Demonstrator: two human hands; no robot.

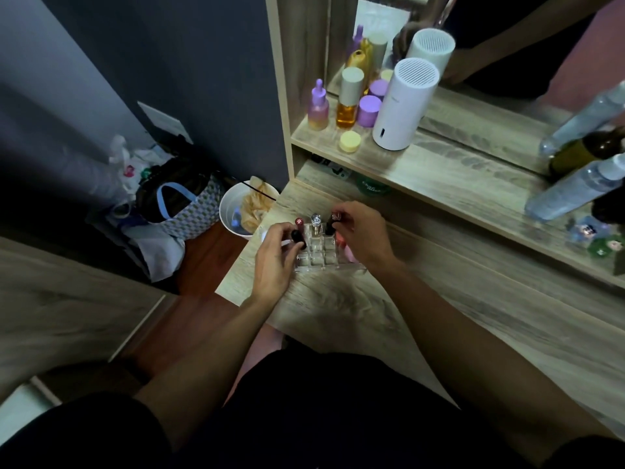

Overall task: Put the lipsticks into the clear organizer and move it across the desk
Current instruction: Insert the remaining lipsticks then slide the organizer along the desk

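Note:
The clear organizer (318,258) stands near the left end of the wooden desk (439,299). A red-capped lipstick (299,223) and a silver-capped one (316,222) stand in its back row. My left hand (275,262) grips a dark lipstick (298,239) over the organizer's left cells. A dark lipstick with a reddish top (332,223) is pinched by my right hand (363,236) at the back right cell. A pink item (345,249) shows under my right palm; its shape is unclear.
A shelf (456,177) behind holds purple and amber bottles (348,99), a yellow jar (350,141) and a white cylinder device (402,106). Spray bottles (571,191) lie at right. A white bin (243,211) and bags (182,204) sit on the floor left of the desk.

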